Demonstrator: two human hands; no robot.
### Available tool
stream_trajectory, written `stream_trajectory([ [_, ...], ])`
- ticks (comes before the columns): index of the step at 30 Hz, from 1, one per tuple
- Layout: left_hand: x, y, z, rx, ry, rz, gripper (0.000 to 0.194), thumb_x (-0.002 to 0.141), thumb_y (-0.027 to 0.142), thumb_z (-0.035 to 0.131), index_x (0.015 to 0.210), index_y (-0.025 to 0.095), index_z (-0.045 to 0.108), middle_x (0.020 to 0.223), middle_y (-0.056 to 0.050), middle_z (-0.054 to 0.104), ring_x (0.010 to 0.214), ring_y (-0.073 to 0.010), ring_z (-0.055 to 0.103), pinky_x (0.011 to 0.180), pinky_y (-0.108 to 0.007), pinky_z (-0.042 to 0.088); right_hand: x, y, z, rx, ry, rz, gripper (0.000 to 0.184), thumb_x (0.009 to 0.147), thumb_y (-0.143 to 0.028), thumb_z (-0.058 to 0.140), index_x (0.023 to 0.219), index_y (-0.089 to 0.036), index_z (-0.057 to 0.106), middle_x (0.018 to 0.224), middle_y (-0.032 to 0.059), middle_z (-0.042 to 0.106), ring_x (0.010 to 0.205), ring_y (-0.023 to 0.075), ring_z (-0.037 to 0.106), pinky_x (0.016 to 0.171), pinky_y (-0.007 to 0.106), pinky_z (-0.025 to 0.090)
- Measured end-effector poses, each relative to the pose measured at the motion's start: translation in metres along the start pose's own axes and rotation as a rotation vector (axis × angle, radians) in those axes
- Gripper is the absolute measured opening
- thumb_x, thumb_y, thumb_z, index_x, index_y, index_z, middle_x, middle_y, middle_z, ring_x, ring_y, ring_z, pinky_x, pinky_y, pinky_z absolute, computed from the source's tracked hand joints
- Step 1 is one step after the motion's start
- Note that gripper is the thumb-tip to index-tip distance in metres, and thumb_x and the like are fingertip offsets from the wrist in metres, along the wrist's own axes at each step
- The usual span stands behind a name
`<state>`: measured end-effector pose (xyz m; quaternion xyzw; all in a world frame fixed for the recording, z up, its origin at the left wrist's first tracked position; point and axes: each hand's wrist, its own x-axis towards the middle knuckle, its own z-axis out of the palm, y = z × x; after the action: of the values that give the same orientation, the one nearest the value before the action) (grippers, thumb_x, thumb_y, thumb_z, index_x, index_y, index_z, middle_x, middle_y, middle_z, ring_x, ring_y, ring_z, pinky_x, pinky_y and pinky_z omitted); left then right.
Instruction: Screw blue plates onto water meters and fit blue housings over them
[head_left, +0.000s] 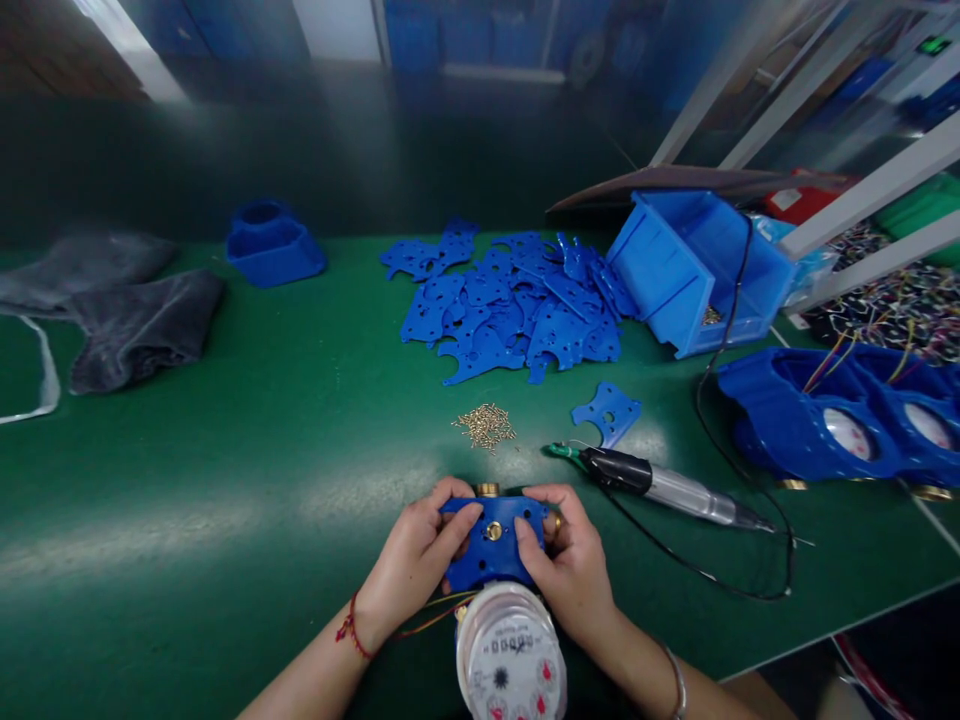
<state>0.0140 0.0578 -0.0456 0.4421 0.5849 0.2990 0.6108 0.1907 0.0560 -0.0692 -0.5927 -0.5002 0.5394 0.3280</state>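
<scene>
Both my hands grip a blue water meter body [491, 550] at the near edge of the green table [285, 470]. My left hand [416, 560] holds its left side, fingers curled, with the thumb pressing a blue plate on top. On the right side, my right hand [566, 565] does the same. A brass fitting shows in the plate's centre. The white meter dial [510, 655] sits just below my hands, with thin wires leading out to the left.
An electric screwdriver [660, 482] with a black cable lies right of my hands. A small heap of brass screws [486, 425], one loose blue plate [607, 410], a pile of blue plates [510, 305], a tipped blue bin [690, 270], assembled meters [840, 420], a blue housing [274, 245] and grey cloth [127, 320] surround them.
</scene>
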Motion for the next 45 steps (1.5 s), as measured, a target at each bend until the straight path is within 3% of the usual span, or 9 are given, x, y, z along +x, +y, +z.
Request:
stream_trajectory([
  [17,-0.001,0.001,0.004,-0.079,0.021,-0.042,0.041,0.081,0.061,0.050,0.085,0.020,0.047,0.049,0.009,0.038,0.037,-0.0082,0.037,0.034,-0.015,0.025,0.000,-0.010,-0.005,-0.015,-0.050,0.037,0.035,0.081,-0.043,0.057,0.103,-0.018,0.049,0.062,-0.0022,0.054,0.050,0.0117,0.049,0.046,0.022,0.038],
  [23,0.000,-0.002,0.006,-0.132,0.057,-0.046,0.045,0.077,0.065,0.055,0.084,0.020,0.049,0.048,0.009,0.038,0.037,-0.0079,0.037,0.033,-0.015,0.026,0.001,-0.015,-0.004,-0.116,-0.039,-0.020,0.030,0.083,-0.039,0.056,0.102,-0.017,0.052,0.057,-0.0046,0.050,0.047,0.0105,0.045,0.044,0.021,0.035],
  [26,-0.001,-0.003,0.007,-0.143,0.067,-0.040,0.047,0.077,0.066,0.055,0.084,0.020,0.049,0.048,0.009,0.038,0.037,-0.0078,0.037,0.033,-0.015,0.026,-0.001,-0.021,-0.009,-0.228,-0.072,-0.113,0.031,0.089,-0.037,0.049,0.113,-0.018,0.049,0.057,-0.0053,0.051,0.047,0.0110,0.048,0.044,0.021,0.037],
  [28,-0.002,-0.004,0.007,-0.153,0.072,-0.033,0.047,0.079,0.066,0.052,0.085,0.020,0.049,0.048,0.009,0.039,0.037,-0.0075,0.035,0.032,-0.014,0.026,-0.003,-0.026,-0.020,-0.353,-0.048,-0.252,0.035,0.094,-0.034,0.044,0.125,-0.018,0.042,0.059,-0.0052,0.054,0.048,0.0113,0.051,0.047,0.022,0.041],
  [31,-0.004,-0.003,0.007,-0.196,0.083,-0.018,0.048,0.083,0.066,0.047,0.096,0.020,0.048,0.049,0.009,0.039,0.036,-0.0076,0.034,0.031,-0.014,0.027,-0.001,-0.032,-0.051,-0.629,0.182,-0.495,0.037,0.094,-0.033,0.044,0.128,-0.017,0.041,0.070,-0.0007,0.060,0.055,0.0130,0.056,0.055,0.025,0.048],
  [34,-0.005,-0.002,0.007,-0.246,0.114,-0.012,0.052,0.082,0.066,0.047,0.106,0.020,0.044,0.051,0.009,0.042,0.038,-0.0090,0.035,0.029,-0.014,0.029,0.012,-0.033,-0.090,-1.094,0.363,-0.597,0.042,0.087,-0.036,0.055,0.122,-0.013,0.050,0.101,0.0135,0.063,0.088,0.0274,0.062,0.077,0.041,0.052],
  [37,-0.007,-0.001,0.008,-0.281,0.134,-0.004,0.055,0.081,0.068,0.046,0.107,0.020,0.044,0.052,0.008,0.045,0.040,-0.0099,0.037,0.028,-0.014,0.030,0.026,-0.028,-0.126,-1.434,0.213,-0.542,0.051,0.080,-0.031,0.062,0.124,-0.008,0.051,0.115,0.0203,0.059,0.103,0.0381,0.057,0.086,0.052,0.050],
  [40,-0.008,-0.002,0.009,-0.314,0.141,-0.012,0.060,0.080,0.072,0.044,0.108,0.020,0.044,0.052,0.007,0.046,0.040,-0.0101,0.037,0.029,-0.014,0.031,0.034,-0.021,-0.146,-1.472,0.023,-0.510,0.046,0.079,-0.022,0.058,0.121,-0.007,0.052,0.107,0.0184,0.063,0.091,0.0329,0.063,0.081,0.047,0.055],
  [45,-0.008,-0.004,0.009,-0.314,0.220,0.012,0.062,0.080,0.074,0.041,0.109,0.019,0.044,0.050,0.006,0.049,0.038,-0.0095,0.038,0.032,-0.015,0.030,0.035,-0.015,-0.151,-1.462,-0.010,-0.584,0.052,0.080,-0.015,0.052,0.130,-0.002,0.043,0.103,0.0190,0.063,0.087,0.0276,0.065,0.080,0.039,0.057],
])
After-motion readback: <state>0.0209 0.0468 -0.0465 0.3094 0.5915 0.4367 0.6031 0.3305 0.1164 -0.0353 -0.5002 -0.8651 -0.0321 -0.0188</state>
